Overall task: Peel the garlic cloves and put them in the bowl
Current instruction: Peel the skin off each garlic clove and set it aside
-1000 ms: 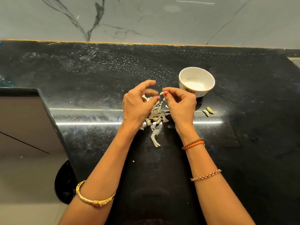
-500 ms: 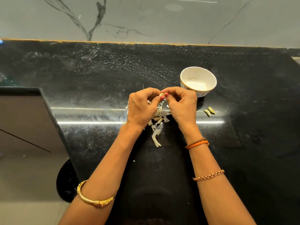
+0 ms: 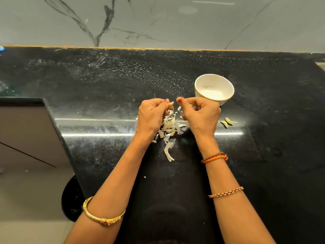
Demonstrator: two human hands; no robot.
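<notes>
Looking down at the black counter (image 3: 105, 152), I see a heap of papery skins (image 3: 169, 127) between my wrists and two small greenish bits (image 3: 226, 122) off right. My left hand (image 3: 152, 118) pinches a pale garlic clove (image 3: 171, 103); my right hand (image 3: 200, 115) is curled, its contents unclear. Just beyond it sits the white bowl (image 3: 214, 85).

Head view, steeply down, close

A glossy black speckled stone countertop (image 3: 105, 88) carries a small round white ceramic bowl (image 3: 226, 85) toward its right, a loose heap of papery white garlic skins and cloves (image 3: 169, 128) at centre, and two pale green peeled cloves (image 3: 226, 122) just right of the heap.
</notes>
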